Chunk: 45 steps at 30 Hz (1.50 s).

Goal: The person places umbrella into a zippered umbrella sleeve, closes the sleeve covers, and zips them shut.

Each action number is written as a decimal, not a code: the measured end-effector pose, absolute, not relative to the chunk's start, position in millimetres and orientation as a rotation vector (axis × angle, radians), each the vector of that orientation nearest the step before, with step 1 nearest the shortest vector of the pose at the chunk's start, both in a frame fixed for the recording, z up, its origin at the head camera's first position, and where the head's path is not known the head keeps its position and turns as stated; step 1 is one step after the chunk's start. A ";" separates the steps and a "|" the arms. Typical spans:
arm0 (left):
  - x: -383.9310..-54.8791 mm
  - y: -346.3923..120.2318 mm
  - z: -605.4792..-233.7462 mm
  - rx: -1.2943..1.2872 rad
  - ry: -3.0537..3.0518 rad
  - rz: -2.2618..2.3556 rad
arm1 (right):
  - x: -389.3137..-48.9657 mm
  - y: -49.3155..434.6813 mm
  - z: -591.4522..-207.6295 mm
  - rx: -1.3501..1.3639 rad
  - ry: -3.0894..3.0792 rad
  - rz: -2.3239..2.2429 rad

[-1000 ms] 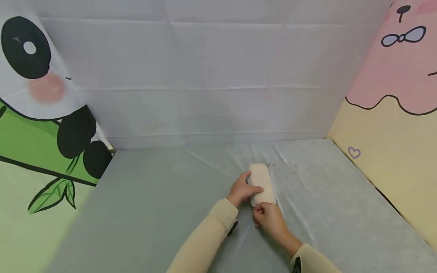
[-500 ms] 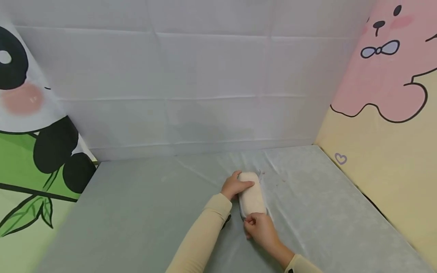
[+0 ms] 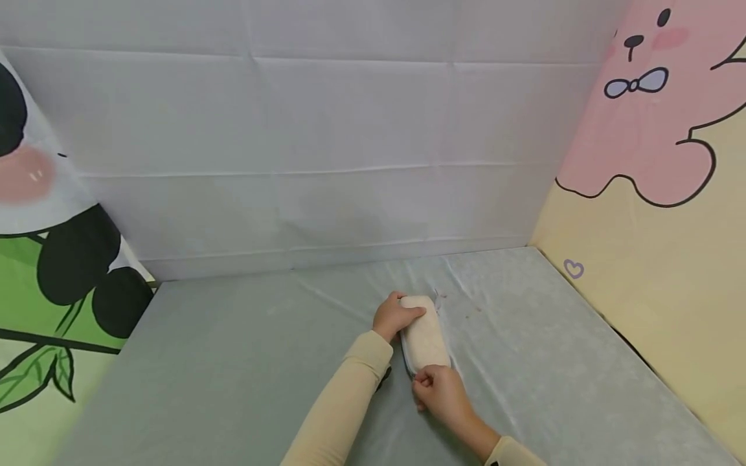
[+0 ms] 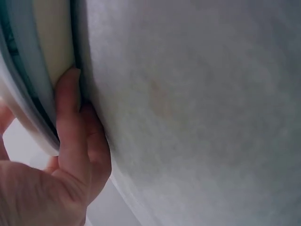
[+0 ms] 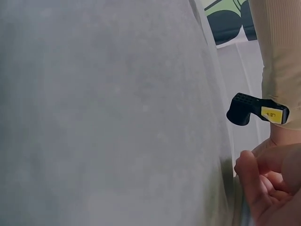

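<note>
A cream, rounded oblong pencil case [image 3: 424,336] lies on the grey cloth, long side pointing away from me. My left hand [image 3: 396,317] grips its far left part, thumb across the top and fingers along the side. In the left wrist view a gap with teal lining [image 4: 18,70] shows between greyish-blue zipper edges [image 4: 35,66], and fingers [image 4: 73,120] hold the cream lower side. At the near end my right hand [image 3: 445,395] pinches the case's edge with thumb and curled forefinger. What lies between those fingertips, possibly the zipper pull, is hidden.
Grey cloth [image 3: 262,362] covers the table. A pale sheet wall [image 3: 350,129] stands behind it, with a panda panel [image 3: 76,259] on the left and a pink-and-yellow panel [image 3: 653,259] on the right. A black wrist camera [image 5: 240,110] sits on the left sleeve.
My left hand has shifted toward the far end of the case, its thumb now nearer the top. The right hand stays at the near end. The head view has shifted a little.
</note>
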State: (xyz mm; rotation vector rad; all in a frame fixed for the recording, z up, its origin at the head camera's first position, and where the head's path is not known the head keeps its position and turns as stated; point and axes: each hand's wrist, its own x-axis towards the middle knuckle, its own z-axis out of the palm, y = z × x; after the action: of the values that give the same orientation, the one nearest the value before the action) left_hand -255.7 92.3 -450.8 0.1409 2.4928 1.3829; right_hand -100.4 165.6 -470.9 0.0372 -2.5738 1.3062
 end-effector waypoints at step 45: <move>-206.5 38.8 -456.3 -0.068 2.094 1.871 | -65.3 192.0 -467.0 0.110 -2.643 1.380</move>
State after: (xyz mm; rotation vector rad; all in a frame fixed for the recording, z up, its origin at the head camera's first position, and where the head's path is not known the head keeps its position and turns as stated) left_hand -206.5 38.8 -456.3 -0.0677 2.0941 1.8712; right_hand -65.3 192.0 -467.0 0.1104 -2.6427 1.3803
